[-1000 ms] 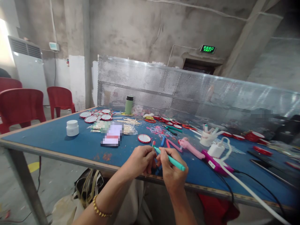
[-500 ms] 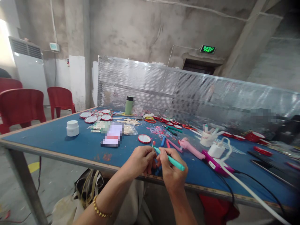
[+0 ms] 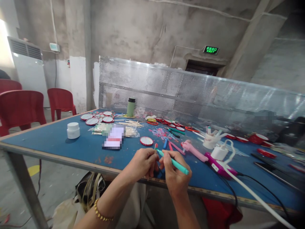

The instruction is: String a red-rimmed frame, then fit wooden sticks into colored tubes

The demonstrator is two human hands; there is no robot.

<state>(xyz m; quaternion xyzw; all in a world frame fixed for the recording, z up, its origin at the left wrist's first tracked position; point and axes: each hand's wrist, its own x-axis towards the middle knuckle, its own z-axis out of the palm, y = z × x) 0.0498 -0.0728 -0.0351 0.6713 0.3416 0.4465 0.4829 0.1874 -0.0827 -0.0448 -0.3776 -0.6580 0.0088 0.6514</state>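
My right hand (image 3: 176,176) is closed around a teal marker pen (image 3: 178,166) and holds it like a writing tool. The pen's tip points up and left, close to the fingers of my left hand (image 3: 143,163). Those fingers are pinched on a small thin piece with a red tip (image 3: 156,146), whose lower part they hide. Whether the pen touches this piece I cannot tell. Both hands are at the front edge of the blue table (image 3: 90,157). Just beyond them lies a round red-rimmed disc (image 3: 146,141) with a pale face.
A blue pen (image 3: 166,143) and a pink hot glue gun (image 3: 194,152) lie right of the disc. Farther right are a white cup of pens (image 3: 211,140) and a purple power strip (image 3: 220,165) with cables. A phone (image 3: 114,137) and white jar (image 3: 73,130) are left.
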